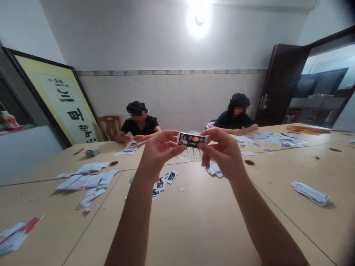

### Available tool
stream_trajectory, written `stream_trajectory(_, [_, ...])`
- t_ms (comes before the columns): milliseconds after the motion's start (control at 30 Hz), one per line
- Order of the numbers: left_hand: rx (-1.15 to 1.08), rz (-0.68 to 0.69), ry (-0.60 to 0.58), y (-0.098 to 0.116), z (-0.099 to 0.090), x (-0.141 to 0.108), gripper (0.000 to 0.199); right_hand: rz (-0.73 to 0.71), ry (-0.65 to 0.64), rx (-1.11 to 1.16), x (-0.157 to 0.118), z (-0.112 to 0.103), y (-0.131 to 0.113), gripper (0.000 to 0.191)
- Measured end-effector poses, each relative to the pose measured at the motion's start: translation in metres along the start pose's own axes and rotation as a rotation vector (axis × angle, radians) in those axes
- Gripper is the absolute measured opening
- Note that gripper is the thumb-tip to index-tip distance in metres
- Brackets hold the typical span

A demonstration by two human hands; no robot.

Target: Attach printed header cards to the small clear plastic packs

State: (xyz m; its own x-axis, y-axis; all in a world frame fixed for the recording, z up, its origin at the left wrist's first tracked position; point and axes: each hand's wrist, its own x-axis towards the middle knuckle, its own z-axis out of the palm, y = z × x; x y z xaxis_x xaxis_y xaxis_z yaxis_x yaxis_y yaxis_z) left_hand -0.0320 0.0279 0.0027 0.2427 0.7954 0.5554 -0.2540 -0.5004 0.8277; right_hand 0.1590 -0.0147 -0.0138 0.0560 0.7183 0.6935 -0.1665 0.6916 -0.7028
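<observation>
A small clear packet [192, 141] with a black printed label, red and white characters and a yellow-orange spot is held up above the table. Several thin hook-like shapes show through its clear lower part. My left hand [162, 149] pinches its left end between thumb and fingers. At the right end, the thumb and fingers of my right hand [222, 149] grip it too. Black printed cards [160, 183] lie on the table beyond my left forearm. A stack of white papers [214, 169] is partly hidden behind my right hand.
Piles of white papers [90, 181] lie on the table [191, 229] at left, with a bundle [310, 193] at right. Two people sit across, one at left [141, 123], one at right [235, 116]. Many packets [277, 139] lie at the far right.
</observation>
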Motion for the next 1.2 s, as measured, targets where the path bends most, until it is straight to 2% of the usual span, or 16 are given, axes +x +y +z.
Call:
stream_trajectory(233, [-0.053, -0.068, -0.022, 0.001, -0.001, 0.001, 0.033, 0.075, -0.037, 0.017, 0.006, -0.003, 0.002, 0.026])
stream_trajectory(433, [-0.061, -0.143, 0.053, -0.009, -0.008, 0.01, 0.038, 0.085, -0.014, 0.058, 0.015, -0.002, 0.026, 0.022])
stream_trajectory(633, [0.081, -0.221, 0.188, -0.024, -0.02, 0.021, 0.047, 0.168, -0.045, 0.066, 0.02, 0.004, 0.053, 0.032])
stream_trajectory(733, [0.156, -0.259, 0.234, -0.027, -0.038, 0.027, 0.048, 0.206, -0.048, 0.049, 0.022, 0.003, 0.06, 0.04])
stream_trajectory(833, [0.278, -0.331, 0.362, -0.037, -0.067, 0.035, 0.037, 0.194, -0.012, -0.004, 0.025, -0.004, 0.06, 0.042])
stream_trajectory(933, [0.453, -0.469, 0.485, -0.061, -0.098, 0.04, 0.024, 0.171, 0.025, -0.044, 0.028, -0.012, 0.054, 0.041])
stream_trajectory(1000, [0.564, -0.558, 0.526, -0.08, -0.115, 0.042, 0.03, 0.164, 0.028, -0.061, 0.028, -0.015, 0.049, 0.038])
stream_trajectory(1100, [0.722, -0.644, 0.556, -0.104, -0.132, 0.044, 0.035, 0.138, -0.001, -0.078, 0.027, -0.017, 0.042, 0.031])
stream_trajectory(1200, [0.874, -0.664, 0.549, -0.119, -0.141, 0.047, 0.035, 0.109, -0.051, -0.107, 0.023, -0.017, 0.038, 0.024])
